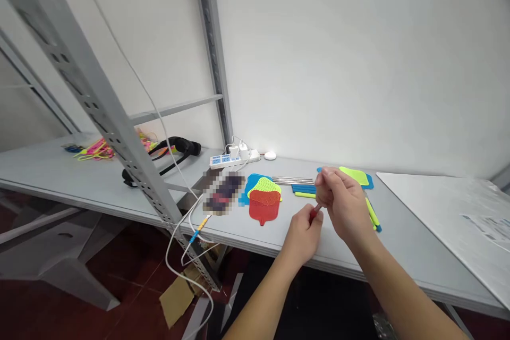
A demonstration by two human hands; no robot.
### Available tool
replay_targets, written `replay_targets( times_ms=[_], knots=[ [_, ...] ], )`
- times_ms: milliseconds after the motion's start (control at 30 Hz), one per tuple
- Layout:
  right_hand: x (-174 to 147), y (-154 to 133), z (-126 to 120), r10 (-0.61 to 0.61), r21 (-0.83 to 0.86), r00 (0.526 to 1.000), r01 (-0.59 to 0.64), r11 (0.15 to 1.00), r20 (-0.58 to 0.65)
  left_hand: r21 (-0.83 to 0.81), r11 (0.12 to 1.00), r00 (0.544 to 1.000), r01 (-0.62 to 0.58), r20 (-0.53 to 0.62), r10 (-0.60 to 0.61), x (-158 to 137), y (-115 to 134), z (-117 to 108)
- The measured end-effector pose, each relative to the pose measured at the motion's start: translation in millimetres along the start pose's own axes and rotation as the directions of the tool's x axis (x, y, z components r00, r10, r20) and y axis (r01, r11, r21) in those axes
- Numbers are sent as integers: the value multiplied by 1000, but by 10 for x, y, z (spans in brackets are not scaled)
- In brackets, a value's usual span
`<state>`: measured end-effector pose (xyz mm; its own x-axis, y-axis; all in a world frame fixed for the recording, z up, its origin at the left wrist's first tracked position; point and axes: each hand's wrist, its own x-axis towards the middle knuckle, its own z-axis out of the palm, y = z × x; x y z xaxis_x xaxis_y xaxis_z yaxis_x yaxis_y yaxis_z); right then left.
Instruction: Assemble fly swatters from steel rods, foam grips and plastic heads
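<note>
My left hand [303, 235] is closed around a red handle [314, 212], whose end shows above the thumb. Just above and to the right, my right hand [340, 199] is closed in a pinch, its fingers hiding what they hold. Left of the hands lie fly swatter heads: a red one [263, 207] overlaps a yellow-green one [263, 187], with a blue one [251, 179] underneath. Thin metal rods [292, 180] lie behind the hands, above blue handles [303, 189] and a yellow-green handle [305, 195].
More swatter heads [354, 175] and handles [372, 215] lie right of my hands. A white board [434, 223] covers the table's right side. At left stand a power strip [235, 159], a blurred-out object [223, 194], white cables [171, 239] and a metal shelf post [115, 133].
</note>
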<state>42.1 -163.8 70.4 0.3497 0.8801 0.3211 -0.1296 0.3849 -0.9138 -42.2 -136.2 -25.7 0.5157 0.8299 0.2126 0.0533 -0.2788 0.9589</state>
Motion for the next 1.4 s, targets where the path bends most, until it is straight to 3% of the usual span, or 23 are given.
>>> replay_targets(
  times_ms=[133,267,567,800,933,1033,1133,1233,1300,1400],
  knots=[
    [278,224,5,3,-25,1000,-4,1000,-23,-54,998,999,45,25,-44,246,-147,2],
    [452,333,-10,41,-24,999,-41,999,-8,-80,993,996,90,20,-89,279,-185,-41],
    [283,468,-96,74,-77,993,-80,994,-88,-37,997,996,67,55,-65,170,-221,-38],
    [384,616,-145,144,-32,983,-148,988,-115,-13,991,990,130,65,-129,232,-216,-19],
    [380,666,-230,140,52,964,-131,990,-228,116,981,986,158,36,-163,235,-234,-8],
    [323,663,-239,120,40,953,-113,993,-278,123,981,986,151,59,-159,246,-237,-9],
    [326,596,-174,136,53,971,-128,990,-199,24,988,987,152,40,-153,250,-197,-40],
    [416,498,-82,175,128,984,-175,976,9,-88,982,985,169,37,-167,176,-125,-126],
    [482,480,-21,127,124,986,-140,982,112,-173,968,982,183,-20,-189,57,-85,-226],
    [498,616,72,32,-185,976,9,983,215,-302,934,936,192,-230,-267,-190,-72,-456]
  ],
)
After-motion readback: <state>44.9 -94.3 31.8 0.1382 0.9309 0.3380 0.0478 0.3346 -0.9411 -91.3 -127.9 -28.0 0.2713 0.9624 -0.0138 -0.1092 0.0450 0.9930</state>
